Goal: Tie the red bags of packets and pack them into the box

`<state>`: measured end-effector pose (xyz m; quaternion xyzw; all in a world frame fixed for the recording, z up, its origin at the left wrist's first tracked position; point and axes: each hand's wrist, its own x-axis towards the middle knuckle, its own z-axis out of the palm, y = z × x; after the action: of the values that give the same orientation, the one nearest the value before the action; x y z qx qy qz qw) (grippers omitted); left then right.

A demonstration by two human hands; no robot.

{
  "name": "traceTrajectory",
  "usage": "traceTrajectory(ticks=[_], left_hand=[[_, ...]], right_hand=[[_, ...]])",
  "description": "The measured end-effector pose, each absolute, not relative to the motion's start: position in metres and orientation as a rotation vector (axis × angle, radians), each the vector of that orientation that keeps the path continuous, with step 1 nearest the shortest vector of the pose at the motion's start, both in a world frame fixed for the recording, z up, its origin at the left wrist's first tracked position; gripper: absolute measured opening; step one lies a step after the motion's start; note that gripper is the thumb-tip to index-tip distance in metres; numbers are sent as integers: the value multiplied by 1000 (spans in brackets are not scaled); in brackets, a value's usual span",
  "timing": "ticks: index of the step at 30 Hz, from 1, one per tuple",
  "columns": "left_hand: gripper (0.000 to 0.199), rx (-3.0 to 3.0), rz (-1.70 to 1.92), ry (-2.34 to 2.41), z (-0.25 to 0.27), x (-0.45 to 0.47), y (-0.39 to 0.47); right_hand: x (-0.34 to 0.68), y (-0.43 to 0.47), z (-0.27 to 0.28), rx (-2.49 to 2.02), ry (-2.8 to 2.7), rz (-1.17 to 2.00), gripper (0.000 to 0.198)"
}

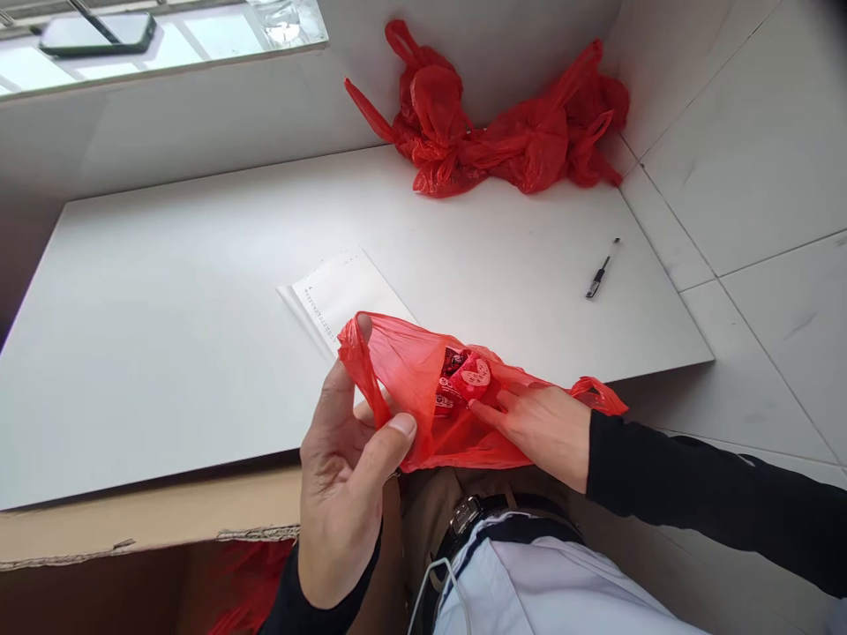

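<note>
A translucent red plastic carrier bag (pixel 401 348) is spread open in front of me. My left hand (pixel 350 459) grips one of its handles, with fingers through the loop and the thumb in front. My right hand (pixel 533 423) reaches into the bag, fingers apart and tips at the edge of a small pink printed packet (pixel 474 374). A darker printed packet (pixel 445 401) lies against it on the left. Red film partly covers the fingers and the packets' lower parts. The bag's other handle (pixel 599 392) hangs loose by my right wrist.
Crumpled red bags (pixel 509 141) lie at the table's back right corner. An open notebook (pixel 357 287) and a pen (pixel 599 275) rest on the white table (pixel 165 335). A cardboard box (pixel 165 516) with red plastic inside stands at the front left. A phone (pixel 96 35) sits on the sill.
</note>
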<state>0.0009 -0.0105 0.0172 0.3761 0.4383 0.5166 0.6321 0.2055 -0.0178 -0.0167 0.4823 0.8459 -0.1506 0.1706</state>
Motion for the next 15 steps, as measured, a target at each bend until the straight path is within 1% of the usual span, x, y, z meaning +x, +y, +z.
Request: traceTrajectory(ticks=[6,9,11,13,15], left_hand=[[72,880,1201,996,15,2,-9],[73,915,1213,993,12,2,-8],[74,938,1216,979,11,2,-8],[73,954,1218,967,10,2,-7],[72,964,1230,961,10,2,-6]], right_hand=[[208,-24,1,1256,2325,-398,57],[204,-20,4,1301,2249,-375,71],[198,-11,-1,1388,2177,-337,76],[191,0,-10,1466,2123,-312,72],[186,9,-17,1512,2103,-310,64]])
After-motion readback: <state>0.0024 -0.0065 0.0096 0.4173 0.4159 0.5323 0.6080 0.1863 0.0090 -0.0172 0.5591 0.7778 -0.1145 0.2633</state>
